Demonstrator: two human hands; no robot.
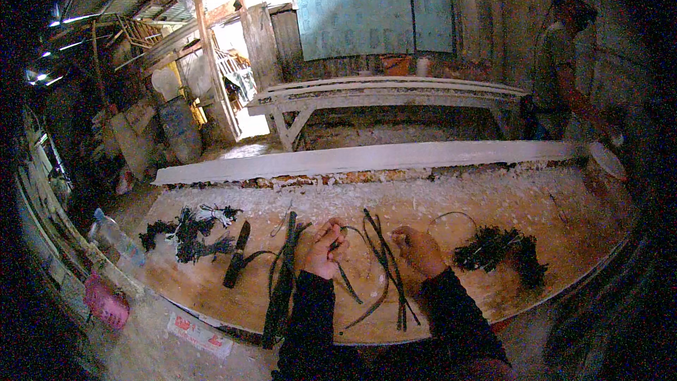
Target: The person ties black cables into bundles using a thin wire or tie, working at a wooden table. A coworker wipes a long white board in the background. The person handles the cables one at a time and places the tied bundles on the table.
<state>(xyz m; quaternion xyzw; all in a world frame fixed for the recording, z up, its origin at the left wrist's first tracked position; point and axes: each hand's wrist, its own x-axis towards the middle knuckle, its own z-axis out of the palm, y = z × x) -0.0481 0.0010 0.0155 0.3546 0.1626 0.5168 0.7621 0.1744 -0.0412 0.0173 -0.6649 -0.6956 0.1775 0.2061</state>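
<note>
My left hand (pixel 326 248) is closed in a pinch around a thin dark strip (pixel 348 283) that hangs below its fingers and loops out to the right. Just left of it lies a bundle of long dark strips (pixel 281 293). A few loose dark strips (pixel 390 268) cross each other between my hands. My right hand (pixel 420 252) hovers to their right, fingertips pressed together; whatever they hold is too small to make out. Further left is a dark, flat, knife-like tool (pixel 238 255). Tangled heaps of short dark strips lie at far left (pixel 192 236) and at right (pixel 497 248).
A white-coated beam (pixel 367 159) runs along the far edge of the wooden tabletop (pixel 190 295). Left are a clear plastic bottle (pixel 118 236) and a pink basket (pixel 106 301). Behind stands a long bench (pixel 395 89). Another person (pixel 560 63) stands at the far right.
</note>
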